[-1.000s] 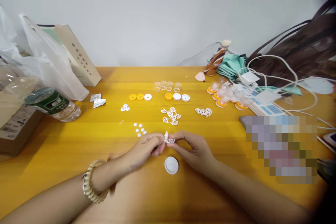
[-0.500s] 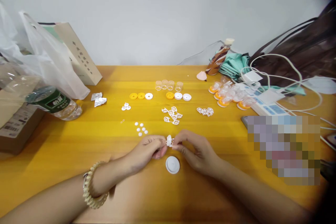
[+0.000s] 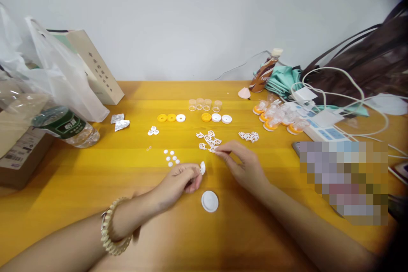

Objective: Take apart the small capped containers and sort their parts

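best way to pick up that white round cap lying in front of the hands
Pinch the white round cap across its raised rim from straight above. It lies flat on the table, with free space all round, so opposite edges are open to the fingers.

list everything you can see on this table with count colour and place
table: one, yellow wood, under everything
white cap: one, white, near edge between the hands
lattice pieces: two loose piles, white, centre
small discs: several, white, left of centre
flat caps: six, three yellow and three white, in a row behind the piles
clear cups: four, transparent, behind the caps
assembled cups: a cluster, clear with orange bases, right
water bottle: one, clear with green label, lying left
plastic bag: one, translucent, far left
power strip: one, white with cables, right
left hand: pinches one white lattice piece
right hand: fingertips on the centre pile
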Tool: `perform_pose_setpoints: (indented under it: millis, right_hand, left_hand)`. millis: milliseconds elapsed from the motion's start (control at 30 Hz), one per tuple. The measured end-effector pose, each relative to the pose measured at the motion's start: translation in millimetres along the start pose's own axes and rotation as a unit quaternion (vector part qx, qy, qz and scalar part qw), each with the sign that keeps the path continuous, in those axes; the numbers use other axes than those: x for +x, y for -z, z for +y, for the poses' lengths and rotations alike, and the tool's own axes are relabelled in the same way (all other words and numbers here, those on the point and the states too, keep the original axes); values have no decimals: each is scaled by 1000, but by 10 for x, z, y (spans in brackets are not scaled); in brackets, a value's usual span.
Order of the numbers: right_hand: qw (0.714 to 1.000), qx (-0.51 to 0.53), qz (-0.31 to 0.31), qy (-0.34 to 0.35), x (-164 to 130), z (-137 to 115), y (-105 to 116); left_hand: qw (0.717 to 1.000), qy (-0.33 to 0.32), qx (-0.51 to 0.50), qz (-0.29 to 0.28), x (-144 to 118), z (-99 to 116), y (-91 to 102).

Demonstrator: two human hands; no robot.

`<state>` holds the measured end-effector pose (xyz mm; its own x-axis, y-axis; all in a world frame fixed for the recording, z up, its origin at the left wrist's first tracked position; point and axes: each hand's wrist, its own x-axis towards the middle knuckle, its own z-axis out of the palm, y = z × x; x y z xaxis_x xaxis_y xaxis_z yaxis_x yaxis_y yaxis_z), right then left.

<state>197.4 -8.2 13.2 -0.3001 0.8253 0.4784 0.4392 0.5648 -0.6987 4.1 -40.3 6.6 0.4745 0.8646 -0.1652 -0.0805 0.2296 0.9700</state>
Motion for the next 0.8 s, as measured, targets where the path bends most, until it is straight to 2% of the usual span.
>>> perform_pose_setpoints:
  millis: [167, 400, 567, 733, 800]
  right_hand:
    - [999, -40, -12, -5, 149, 216, -101]
    - [998, -50, -17, -22, 167, 275, -196]
    - [1000, 10, -9, -19, 145, 100, -112]
    - [984, 134, -97, 59, 20, -167, -33]
    - [979, 161, -113, 59, -32, -226, -56]
  left_hand:
    - [1000, -6, 15, -3, -8, -5, 6]
    - [1000, 8, 28, 4, 0, 14, -9]
    - [1000, 5, 20, 0, 7, 1, 0]
    - [1000, -4, 2, -5, 16, -25, 16]
    - [1000, 2, 2, -16, 17, -37, 16]
